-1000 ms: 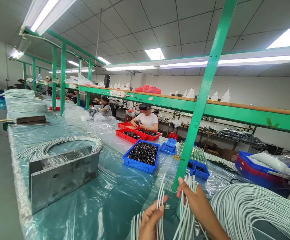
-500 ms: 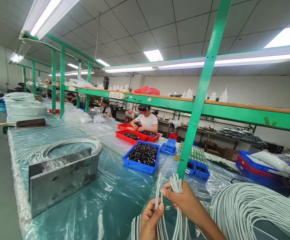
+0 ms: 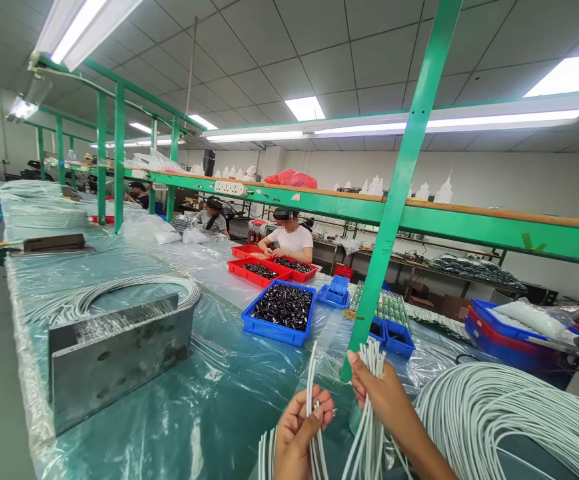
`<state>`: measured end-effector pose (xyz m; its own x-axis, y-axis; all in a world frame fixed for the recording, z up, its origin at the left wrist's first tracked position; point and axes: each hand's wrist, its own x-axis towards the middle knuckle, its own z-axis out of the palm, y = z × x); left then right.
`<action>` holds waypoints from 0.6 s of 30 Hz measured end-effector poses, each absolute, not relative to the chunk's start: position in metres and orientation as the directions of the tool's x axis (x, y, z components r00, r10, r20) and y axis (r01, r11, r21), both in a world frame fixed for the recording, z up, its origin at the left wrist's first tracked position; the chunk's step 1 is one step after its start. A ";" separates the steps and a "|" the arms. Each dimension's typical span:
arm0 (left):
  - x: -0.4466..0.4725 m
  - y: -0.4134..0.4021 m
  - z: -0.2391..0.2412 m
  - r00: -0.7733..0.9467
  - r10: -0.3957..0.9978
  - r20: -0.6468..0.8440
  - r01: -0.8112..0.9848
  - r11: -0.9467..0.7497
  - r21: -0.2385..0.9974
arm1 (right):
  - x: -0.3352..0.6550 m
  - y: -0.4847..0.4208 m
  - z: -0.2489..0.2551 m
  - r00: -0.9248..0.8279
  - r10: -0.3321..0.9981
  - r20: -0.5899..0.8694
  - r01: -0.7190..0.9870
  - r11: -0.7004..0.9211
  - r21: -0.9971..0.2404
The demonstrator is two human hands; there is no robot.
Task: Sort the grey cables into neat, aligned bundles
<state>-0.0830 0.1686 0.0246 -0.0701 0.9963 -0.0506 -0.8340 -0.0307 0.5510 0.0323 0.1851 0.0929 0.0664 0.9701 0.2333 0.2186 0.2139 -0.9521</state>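
My left hand (image 3: 303,430) is closed around a few thin white cables (image 3: 311,373), whose ends stick up past the fingers. To its right, my right hand (image 3: 382,393) grips a thicker bundle of white cables (image 3: 370,357) near the top ends, with the lengths hanging down below. A gap separates the two hands. More white cables (image 3: 267,453) lie beside my left wrist at the bottom edge. A large coil of white cable (image 3: 514,413) rests close to my right forearm.
A metal channel block (image 3: 119,367) stands at left before another cable coil (image 3: 139,287). Ahead sit a blue tray (image 3: 249,325) of black parts and red trays (image 3: 242,272). A green post (image 3: 394,200) rises just beyond my hands. A person (image 3: 292,243) works across the table.
My right hand has moved right, away from my left hand, with the thicker bundle in it. My left hand stays near its place, still holding a few cables. The view has shifted slightly.
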 end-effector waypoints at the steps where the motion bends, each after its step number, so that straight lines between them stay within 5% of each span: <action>1: -0.082 0.168 0.027 -0.076 0.996 -0.053 -0.845 -0.036 0.534 | 0.031 0.184 0.095 0.055 0.974 0.221 0.221 0.204 -0.954; 18: -0.043 0.158 0.100 -0.015 0.990 0.141 -0.917 -0.071 0.394 | 0.056 0.138 0.172 -0.113 0.978 0.174 0.601 0.207 -0.772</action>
<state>-0.0433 0.1577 0.1004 -0.0155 0.9898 0.1415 -0.9166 -0.0706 0.3936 0.0557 0.1385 0.1718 -0.1126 0.9783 0.1741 0.6011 0.2066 -0.7720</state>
